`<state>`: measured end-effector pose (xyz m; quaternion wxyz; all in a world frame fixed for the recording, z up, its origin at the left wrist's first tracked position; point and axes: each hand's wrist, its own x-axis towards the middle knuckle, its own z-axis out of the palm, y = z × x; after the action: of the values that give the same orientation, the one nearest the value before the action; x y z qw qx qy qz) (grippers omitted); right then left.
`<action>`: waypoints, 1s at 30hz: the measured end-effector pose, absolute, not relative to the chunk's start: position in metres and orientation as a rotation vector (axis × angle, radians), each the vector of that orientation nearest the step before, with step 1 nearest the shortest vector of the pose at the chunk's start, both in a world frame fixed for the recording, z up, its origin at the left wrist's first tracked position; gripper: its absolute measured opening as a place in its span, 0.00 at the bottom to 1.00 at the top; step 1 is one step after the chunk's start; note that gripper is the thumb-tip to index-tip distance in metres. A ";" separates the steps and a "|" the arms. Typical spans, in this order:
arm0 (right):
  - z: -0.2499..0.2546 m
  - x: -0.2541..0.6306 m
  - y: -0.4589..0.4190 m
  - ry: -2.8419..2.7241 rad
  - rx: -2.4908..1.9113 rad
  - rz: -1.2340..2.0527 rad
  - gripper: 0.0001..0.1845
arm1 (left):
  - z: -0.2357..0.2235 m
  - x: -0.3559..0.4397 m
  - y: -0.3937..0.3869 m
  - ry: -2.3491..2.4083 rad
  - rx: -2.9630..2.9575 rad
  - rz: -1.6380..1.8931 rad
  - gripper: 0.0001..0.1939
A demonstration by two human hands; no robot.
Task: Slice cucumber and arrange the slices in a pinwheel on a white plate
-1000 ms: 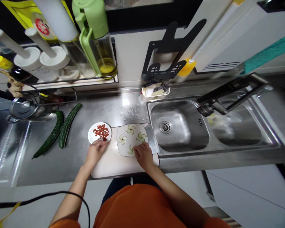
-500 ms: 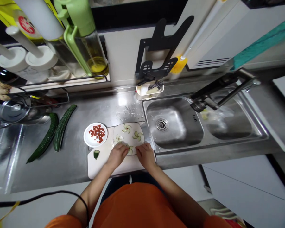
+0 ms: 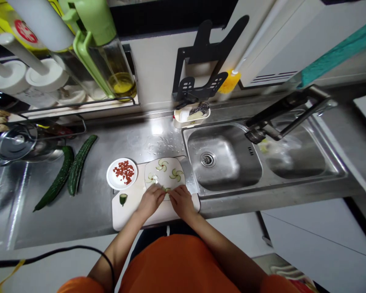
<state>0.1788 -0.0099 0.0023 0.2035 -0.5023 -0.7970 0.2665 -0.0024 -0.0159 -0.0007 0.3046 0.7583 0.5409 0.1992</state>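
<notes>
four pinwheels of cucumber slices (image 3: 162, 165) on the square plate (image 3: 164, 177), itself on the cutting board (image 3: 131, 215); red pieces at the centre of the far one. your left hand (image 3: 152, 200) and your right hand (image 3: 183, 201) meet at the near pinwheel, fingers curled and partly hiding it; cannot tell whether either grips a slice. round dish (image 3: 110, 178) of red bits (image 3: 123, 171): left of the plate. cucumber stub (image 3: 123, 199): on the board, near your left hand. two whole cucumbers (image 3: 79, 169): on the steel counter (image 3: 91, 219), farther left.
</notes>
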 end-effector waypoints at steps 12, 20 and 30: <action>-0.004 0.177 -0.010 -2.290 -1.442 0.691 0.11 | -0.007 -0.001 -0.018 1.471 2.006 0.548 0.10; -0.002 0.177 -0.010 -2.287 -1.447 0.706 0.11 | -0.005 -0.002 -0.018 1.453 1.994 0.555 0.10; 0.000 0.179 -0.009 -2.248 -1.445 0.744 0.12 | 0.000 -0.005 -0.018 1.430 1.940 0.643 0.09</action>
<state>0.1790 -0.0085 0.0004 0.1830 -0.5122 -0.7967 0.2636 -0.0047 -0.0181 0.0001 0.3181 0.7374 0.5434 0.2445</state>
